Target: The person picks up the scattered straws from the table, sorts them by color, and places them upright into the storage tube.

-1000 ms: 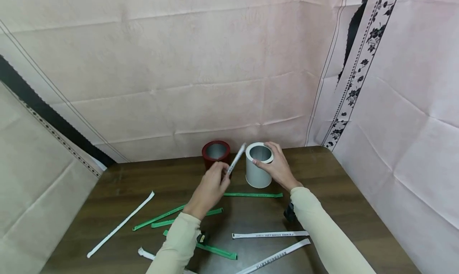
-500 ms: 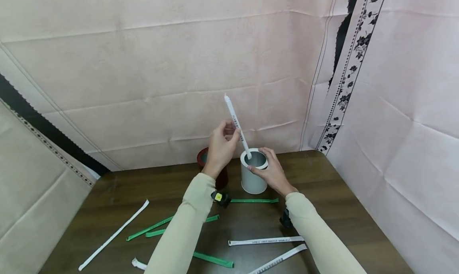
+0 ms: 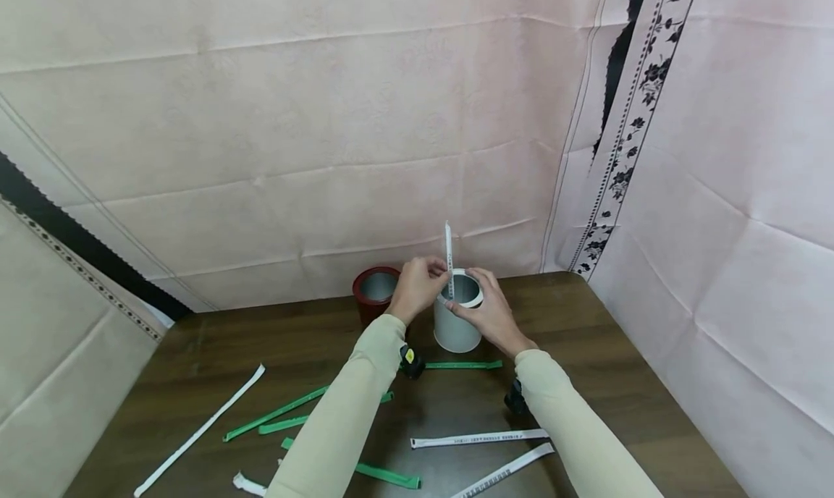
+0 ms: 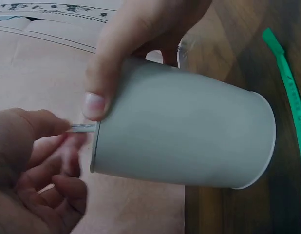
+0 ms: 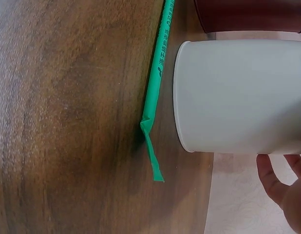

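A white paper-wrapped straw stands nearly upright with its lower end inside the white cup. My left hand pinches this straw between thumb and finger right at the cup's rim. From the right side, my right hand grips the upper part of the cup, thumb in front at the rim. In the left wrist view the thumb of the right hand lies over the rim of the cup. The straw's lower end is hidden by the cup wall.
Left of the white cup stands a dark red cup. A green wrapped straw lies in front of the cups. More green straws and white straws lie about the wooden table. Light cloth hangs behind.
The left hand has carried the white straw from beside the red cup up over the white cup, then lowered it in. The straw has turned upright. The right hand keeps its grip on the cup.
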A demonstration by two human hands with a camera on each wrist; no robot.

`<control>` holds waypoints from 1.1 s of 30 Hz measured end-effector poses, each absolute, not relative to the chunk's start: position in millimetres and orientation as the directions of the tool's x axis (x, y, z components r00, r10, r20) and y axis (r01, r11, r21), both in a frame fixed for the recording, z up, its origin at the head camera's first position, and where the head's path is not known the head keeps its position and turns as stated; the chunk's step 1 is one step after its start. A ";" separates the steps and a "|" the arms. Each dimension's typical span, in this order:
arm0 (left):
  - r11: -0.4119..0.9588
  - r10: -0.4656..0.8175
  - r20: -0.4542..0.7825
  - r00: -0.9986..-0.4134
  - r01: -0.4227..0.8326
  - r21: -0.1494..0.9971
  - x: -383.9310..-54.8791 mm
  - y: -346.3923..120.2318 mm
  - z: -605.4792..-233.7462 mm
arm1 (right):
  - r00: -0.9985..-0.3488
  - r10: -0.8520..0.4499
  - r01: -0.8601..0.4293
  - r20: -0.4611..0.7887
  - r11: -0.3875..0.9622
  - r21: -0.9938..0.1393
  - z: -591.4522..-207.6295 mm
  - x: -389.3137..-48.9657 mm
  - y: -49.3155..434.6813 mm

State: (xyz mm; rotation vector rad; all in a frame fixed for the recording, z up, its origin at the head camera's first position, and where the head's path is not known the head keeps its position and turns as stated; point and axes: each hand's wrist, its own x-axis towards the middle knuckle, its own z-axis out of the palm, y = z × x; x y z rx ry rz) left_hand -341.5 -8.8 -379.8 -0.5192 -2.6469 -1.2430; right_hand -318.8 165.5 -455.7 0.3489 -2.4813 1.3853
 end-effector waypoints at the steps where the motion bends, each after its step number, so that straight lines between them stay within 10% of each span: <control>1: 0.604 0.247 0.285 -0.926 0.377 0.702 -340.6 -9.2 -379.8 | -0.932 -0.074 -0.341 0.355 0.510 -0.790 -455.0 -318.4 165.9; 13: 0.564 0.331 0.215 -0.919 0.375 0.736 -299.2 -37.7 -365.6 | -0.923 -0.068 -0.356 0.379 0.527 -0.772 -453.4 -319.9 173.8; 27: 0.486 0.741 -0.025 -0.671 0.511 0.709 -215.6 -17.2 -439.7 | -0.927 -0.051 -0.337 0.371 0.546 -0.767 -453.9 -322.7 177.1; 33: 0.597 0.737 -0.118 -0.666 0.559 0.575 -196.2 0.3 -472.6 | -0.931 -0.074 -0.340 0.357 0.532 -0.776 -458.2 -321.2 168.2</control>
